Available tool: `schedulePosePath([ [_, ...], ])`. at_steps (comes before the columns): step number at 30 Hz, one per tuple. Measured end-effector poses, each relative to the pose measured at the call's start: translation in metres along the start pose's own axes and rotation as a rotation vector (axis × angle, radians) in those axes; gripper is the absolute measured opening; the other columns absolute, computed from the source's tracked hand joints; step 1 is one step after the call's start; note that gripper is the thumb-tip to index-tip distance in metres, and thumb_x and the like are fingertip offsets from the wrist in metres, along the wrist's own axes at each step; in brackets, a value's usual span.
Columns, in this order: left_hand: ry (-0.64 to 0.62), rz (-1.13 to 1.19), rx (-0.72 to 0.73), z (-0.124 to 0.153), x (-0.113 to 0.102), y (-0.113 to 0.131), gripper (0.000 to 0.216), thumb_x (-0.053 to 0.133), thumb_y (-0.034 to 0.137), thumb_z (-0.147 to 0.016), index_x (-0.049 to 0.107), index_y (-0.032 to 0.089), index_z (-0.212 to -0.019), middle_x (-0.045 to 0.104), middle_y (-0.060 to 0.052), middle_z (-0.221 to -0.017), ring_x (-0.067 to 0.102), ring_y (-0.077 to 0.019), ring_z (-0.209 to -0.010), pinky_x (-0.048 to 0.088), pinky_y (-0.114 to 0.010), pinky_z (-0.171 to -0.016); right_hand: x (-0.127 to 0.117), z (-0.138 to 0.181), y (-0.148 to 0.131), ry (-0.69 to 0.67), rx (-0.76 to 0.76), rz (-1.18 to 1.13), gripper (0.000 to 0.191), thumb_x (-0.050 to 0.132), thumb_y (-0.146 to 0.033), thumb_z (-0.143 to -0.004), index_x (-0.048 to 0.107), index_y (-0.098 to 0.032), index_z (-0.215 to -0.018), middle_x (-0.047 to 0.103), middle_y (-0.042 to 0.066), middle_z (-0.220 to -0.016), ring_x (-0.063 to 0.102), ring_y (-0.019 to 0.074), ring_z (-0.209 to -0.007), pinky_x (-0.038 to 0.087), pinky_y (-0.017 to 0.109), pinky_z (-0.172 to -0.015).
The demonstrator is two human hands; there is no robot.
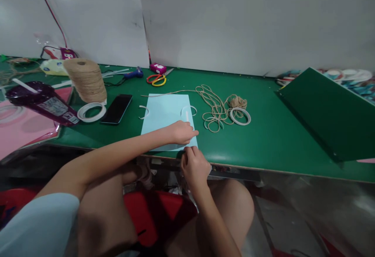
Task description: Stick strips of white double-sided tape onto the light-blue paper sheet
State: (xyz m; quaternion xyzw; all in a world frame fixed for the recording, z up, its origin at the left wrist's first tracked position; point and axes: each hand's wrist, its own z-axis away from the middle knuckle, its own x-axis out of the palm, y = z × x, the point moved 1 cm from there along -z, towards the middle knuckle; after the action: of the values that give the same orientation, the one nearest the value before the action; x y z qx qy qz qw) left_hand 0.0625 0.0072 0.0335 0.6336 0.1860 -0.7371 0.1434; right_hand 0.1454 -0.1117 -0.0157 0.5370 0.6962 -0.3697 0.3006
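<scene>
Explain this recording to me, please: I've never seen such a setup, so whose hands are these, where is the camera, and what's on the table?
There is no machine here: a person works bare-handed, and the single picture comes from a camera on their head, looking forward and down.

The left hand lies over a light-blue sheet on a green table. The right hand is curled at the table's near edge, by the sheet's corner. I cannot tell whether either grips anything.

To the left are a phone, a white ring, a cup and a cone of twine. Scissors lie beyond the sheet; loose twine lies to its right.
</scene>
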Motion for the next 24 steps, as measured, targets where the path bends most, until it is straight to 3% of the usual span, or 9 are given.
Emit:
schedulePosePath([
  [6, -0.066, -0.035, -0.027, -0.005, -0.001, -0.003, 0.022, 0.043, 0.014, -0.083, 0.054, 0.016, -0.101, 0.067, -0.010, -0.086, 0.060, -0.0245, -0.088, 0.039, -0.028, -0.056, -0.002, 0.000, 0.002, -0.026, 0.003, -0.043, 0.014, 0.049, -0.013, -0.079, 0.060, -0.020, -0.075, 0.060, 0.001, -0.072, 0.049, 0.0143, -0.064, 0.026, 0.027, -0.056],
  [13, 0.027, -0.047, 0.054, 0.005, 0.002, -0.004, 0.019, 0.043, 0.015, -0.082, 0.056, 0.016, -0.096, 0.065, -0.011, -0.092, 0.059, -0.0232, -0.086, 0.041, -0.030, -0.060, -0.003, -0.001, 0.004, -0.042, 0.012, -0.071, 0.014, 0.049, -0.011, -0.079, 0.060, -0.019, -0.076, 0.060, 0.001, -0.073, 0.049, 0.0135, -0.063, 0.026, 0.027, -0.056],
  [24, -0.052, -0.078, 0.078, -0.009, -0.001, 0.000, 0.018, 0.049, 0.017, -0.080, 0.060, 0.015, -0.095, 0.066, -0.010, -0.085, 0.063, -0.0241, -0.075, 0.039, -0.030, -0.052, -0.001, 0.000, 0.004, -0.075, 0.022, -0.059, 0.016, 0.048, -0.012, -0.080, 0.061, -0.019, -0.077, 0.060, 0.002, -0.073, 0.050, 0.0138, -0.065, 0.026, 0.027, -0.058],
])
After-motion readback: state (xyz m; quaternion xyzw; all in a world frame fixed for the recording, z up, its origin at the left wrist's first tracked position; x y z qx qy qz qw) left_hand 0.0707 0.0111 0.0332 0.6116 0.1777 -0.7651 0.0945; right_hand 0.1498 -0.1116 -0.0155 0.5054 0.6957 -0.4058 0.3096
